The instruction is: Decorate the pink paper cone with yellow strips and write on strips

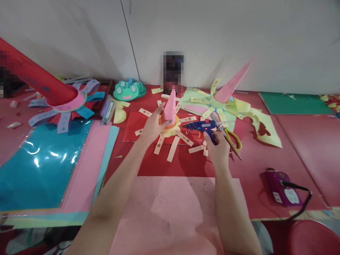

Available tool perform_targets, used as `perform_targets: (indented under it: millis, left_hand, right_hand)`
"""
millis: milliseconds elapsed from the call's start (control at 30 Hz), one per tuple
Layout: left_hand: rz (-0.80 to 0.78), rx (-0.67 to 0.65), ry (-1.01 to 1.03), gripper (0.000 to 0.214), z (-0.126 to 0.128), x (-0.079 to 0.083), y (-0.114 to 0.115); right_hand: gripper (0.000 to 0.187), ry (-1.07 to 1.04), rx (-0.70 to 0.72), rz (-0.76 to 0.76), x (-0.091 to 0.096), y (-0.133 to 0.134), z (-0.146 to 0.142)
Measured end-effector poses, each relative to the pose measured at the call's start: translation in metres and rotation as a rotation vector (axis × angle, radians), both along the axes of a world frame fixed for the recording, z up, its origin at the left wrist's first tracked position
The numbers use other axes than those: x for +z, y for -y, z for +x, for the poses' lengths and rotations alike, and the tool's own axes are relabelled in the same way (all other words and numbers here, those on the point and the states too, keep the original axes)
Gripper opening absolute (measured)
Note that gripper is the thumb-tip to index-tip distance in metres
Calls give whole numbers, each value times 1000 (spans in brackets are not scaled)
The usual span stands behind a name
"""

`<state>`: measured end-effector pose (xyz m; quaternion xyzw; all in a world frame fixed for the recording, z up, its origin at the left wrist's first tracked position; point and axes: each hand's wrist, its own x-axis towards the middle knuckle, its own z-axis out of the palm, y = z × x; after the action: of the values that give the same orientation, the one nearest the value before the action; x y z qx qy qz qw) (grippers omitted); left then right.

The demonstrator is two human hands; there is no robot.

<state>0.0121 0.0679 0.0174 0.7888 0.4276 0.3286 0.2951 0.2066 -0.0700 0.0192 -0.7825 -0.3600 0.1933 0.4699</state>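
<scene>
Bare forearms [108, 198]; pink cone [169, 110], pointed, orange-ringed below.

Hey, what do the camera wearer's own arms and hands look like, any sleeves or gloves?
The left hand and right hand are ungloved. Both forearms are bare, with no sleeves, watch or bracelet in view. I cannot tell about rings.

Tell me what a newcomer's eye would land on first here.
Probably the big red column slanting in from the left edge, with paper strips fanned round its base. Next, at the centre, the left hand holds a small pink cone, while the right hand points a blue glue gun toward its base.
</scene>
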Motion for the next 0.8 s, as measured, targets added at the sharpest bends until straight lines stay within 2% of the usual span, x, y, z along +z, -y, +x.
perform_targets:
  millis: [367, 600, 700, 800]
  left_hand:
    - [30, 12, -91, 60, 2, 1, 3]
    - [29, 27, -41, 56, -3, 22, 5]
    - [-7, -15, -53, 54, -6, 26, 4]
    - [-36, -65, -78, 56, -8, 22, 4]
  right_hand:
    - [40, 46, -10, -31, 2, 0, -2]
    - [40, 8, -9, -32, 2, 0, 0]
    - [40, 6, -15, -28, 2, -1, 0]
    - [39, 18, -9, -33, 4, -1, -1]
